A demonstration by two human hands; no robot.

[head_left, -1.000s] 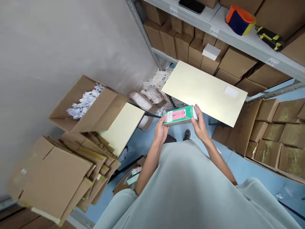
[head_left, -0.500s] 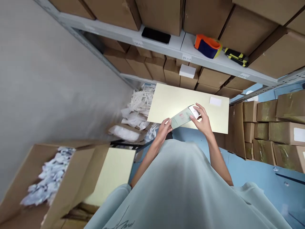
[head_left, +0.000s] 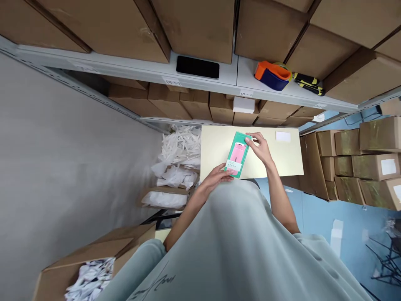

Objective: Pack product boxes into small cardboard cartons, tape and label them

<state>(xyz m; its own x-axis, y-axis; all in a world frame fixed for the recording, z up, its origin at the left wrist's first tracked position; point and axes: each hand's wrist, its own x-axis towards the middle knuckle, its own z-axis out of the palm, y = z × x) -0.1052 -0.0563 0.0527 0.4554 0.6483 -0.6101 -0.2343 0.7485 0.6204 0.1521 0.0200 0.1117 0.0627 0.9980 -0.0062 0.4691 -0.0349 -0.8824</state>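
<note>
A flat green box (head_left: 238,154) with a pink phone-like picture on its front is held over the pale tabletop (head_left: 275,159). Its lower end rests in my left hand (head_left: 217,175), thumb on the front and fingers behind. At the top right corner, my right hand (head_left: 259,147) pinches the box between thumb and fingers. The printed front faces up towards me, and the box leans slightly to the right at its top. A small white card or label (head_left: 283,136) lies on the tabletop to the right of my right hand.
Above the table, a metal shelf (head_left: 206,85) full of cardboard boxes carries a black phone (head_left: 198,67), a tape dispenser (head_left: 273,76) and black-yellow cutters (head_left: 309,83). White paper scraps (head_left: 181,144) are heaped at left. Taped cartons (head_left: 354,144) stack at right; an open carton (head_left: 75,261) stands lower left.
The box has turned from lying slantwise with a pale side showing to nearly upright, its green and pink front now visible. Both hands shifted with it. The head view has moved too.
</note>
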